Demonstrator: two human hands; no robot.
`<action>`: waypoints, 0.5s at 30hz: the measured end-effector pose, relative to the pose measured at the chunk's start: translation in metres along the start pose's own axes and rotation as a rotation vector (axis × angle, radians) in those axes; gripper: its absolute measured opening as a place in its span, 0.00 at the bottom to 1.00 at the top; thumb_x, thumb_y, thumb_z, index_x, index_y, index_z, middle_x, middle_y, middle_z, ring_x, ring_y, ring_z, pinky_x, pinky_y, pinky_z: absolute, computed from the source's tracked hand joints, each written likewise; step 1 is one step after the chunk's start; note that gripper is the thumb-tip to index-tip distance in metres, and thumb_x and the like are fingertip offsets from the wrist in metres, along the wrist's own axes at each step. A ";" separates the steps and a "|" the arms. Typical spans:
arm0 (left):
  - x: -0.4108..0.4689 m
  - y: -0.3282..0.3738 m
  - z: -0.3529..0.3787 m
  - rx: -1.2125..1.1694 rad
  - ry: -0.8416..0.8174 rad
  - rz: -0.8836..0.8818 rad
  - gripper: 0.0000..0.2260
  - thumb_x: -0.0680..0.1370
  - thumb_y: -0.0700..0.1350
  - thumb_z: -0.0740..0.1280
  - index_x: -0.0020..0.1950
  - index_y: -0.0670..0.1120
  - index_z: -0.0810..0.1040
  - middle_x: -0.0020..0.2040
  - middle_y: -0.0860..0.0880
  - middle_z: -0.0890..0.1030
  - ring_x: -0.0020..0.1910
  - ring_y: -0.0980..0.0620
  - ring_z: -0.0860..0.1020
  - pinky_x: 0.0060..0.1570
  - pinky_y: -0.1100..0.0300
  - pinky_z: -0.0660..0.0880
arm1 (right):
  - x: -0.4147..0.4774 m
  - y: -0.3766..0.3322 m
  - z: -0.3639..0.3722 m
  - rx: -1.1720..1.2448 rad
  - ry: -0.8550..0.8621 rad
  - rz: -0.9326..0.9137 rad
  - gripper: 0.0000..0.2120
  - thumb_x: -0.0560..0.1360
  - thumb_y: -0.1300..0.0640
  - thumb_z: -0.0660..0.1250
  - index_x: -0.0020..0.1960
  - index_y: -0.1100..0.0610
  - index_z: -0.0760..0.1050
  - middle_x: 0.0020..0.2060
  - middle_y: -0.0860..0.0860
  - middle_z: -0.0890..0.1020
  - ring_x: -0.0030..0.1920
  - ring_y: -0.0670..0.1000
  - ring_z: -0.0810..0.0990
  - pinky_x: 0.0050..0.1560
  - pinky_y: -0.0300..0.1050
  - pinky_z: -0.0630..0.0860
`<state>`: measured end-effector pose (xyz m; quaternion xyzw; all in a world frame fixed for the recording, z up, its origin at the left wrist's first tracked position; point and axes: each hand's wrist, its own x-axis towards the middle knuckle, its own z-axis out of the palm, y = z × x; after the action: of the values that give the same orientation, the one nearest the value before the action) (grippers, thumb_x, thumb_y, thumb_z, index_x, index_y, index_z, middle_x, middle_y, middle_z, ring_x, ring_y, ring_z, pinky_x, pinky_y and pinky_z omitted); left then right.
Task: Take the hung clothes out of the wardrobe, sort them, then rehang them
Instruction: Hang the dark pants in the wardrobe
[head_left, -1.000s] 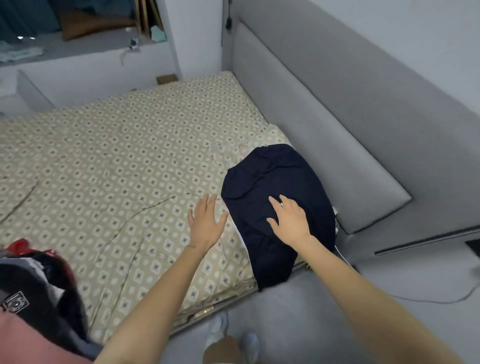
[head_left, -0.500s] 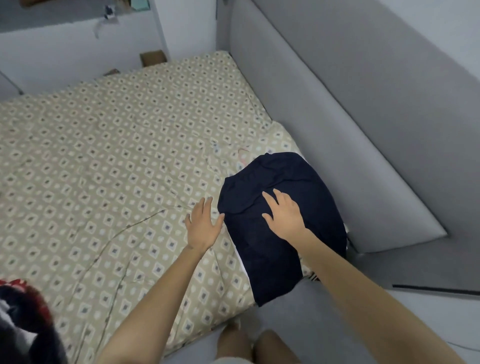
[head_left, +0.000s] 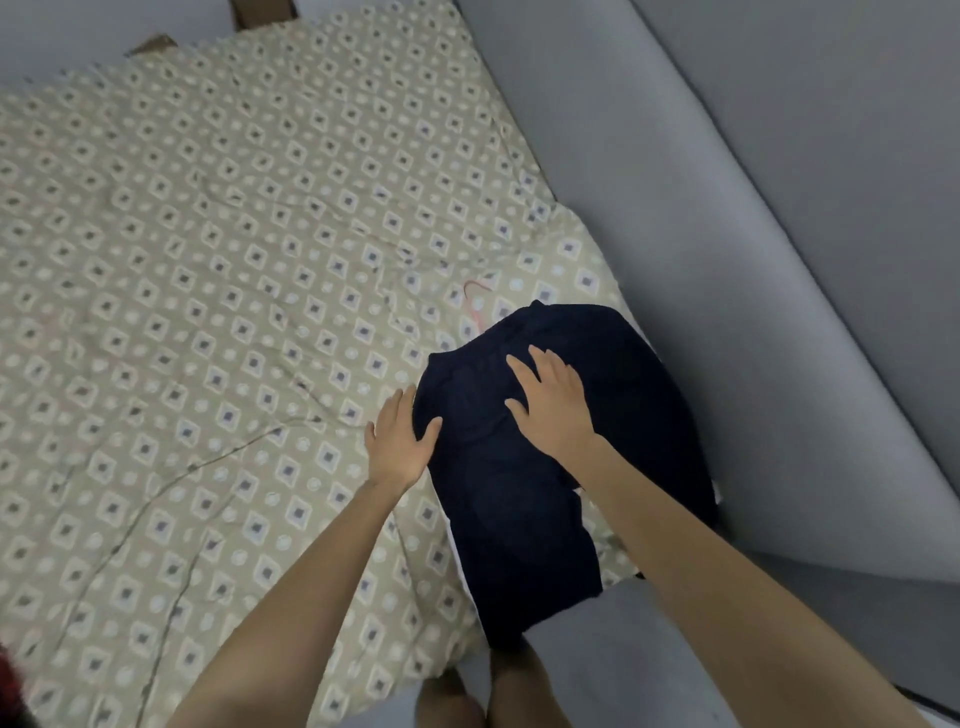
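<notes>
A dark navy garment (head_left: 524, 499) lies on the near right corner of the bed, its lower end hanging over the mattress edge. My right hand (head_left: 550, 402) rests flat on top of it with fingers spread. My left hand (head_left: 397, 441) lies open at the garment's left edge, thumb touching the fabric. A thin pink hanger hook (head_left: 474, 297) pokes out just beyond the garment's top. A dark and red heap of other clothes (head_left: 8, 691) shows at the bottom left corner.
The bed (head_left: 208, 260) is covered by a beige sheet with a diamond pattern. A grey padded headboard (head_left: 727, 260) runs along the right side. Grey floor (head_left: 623, 665) and my legs are below the mattress edge.
The view has tilted down and closer to the bed. My left hand has slid right until it touches the garment's edge. My right hand stays flat on the fabric.
</notes>
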<state>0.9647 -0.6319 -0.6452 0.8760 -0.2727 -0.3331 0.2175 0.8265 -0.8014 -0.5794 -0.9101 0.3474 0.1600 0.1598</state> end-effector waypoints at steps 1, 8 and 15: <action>0.012 -0.001 0.006 -0.016 -0.008 -0.020 0.29 0.83 0.58 0.57 0.81 0.50 0.53 0.81 0.49 0.56 0.80 0.51 0.52 0.77 0.42 0.45 | 0.013 0.002 0.004 0.005 -0.006 -0.007 0.28 0.83 0.47 0.55 0.80 0.51 0.51 0.79 0.55 0.51 0.79 0.58 0.48 0.77 0.56 0.48; 0.095 -0.003 0.040 -0.138 -0.003 -0.133 0.28 0.83 0.57 0.57 0.81 0.50 0.53 0.80 0.51 0.56 0.79 0.51 0.54 0.77 0.44 0.47 | 0.102 0.017 0.019 0.071 0.109 -0.045 0.28 0.82 0.45 0.56 0.78 0.53 0.57 0.78 0.55 0.56 0.79 0.58 0.48 0.77 0.58 0.43; 0.158 -0.021 0.066 -0.311 -0.016 -0.221 0.27 0.84 0.56 0.54 0.81 0.53 0.51 0.80 0.53 0.57 0.79 0.50 0.54 0.76 0.38 0.45 | 0.164 0.027 0.042 -0.094 0.036 -0.082 0.27 0.83 0.43 0.51 0.78 0.53 0.57 0.77 0.54 0.61 0.77 0.57 0.54 0.76 0.60 0.42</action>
<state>1.0244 -0.7271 -0.7758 0.8538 -0.1219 -0.3999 0.3102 0.9168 -0.8989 -0.6876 -0.9327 0.3049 0.1531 0.1171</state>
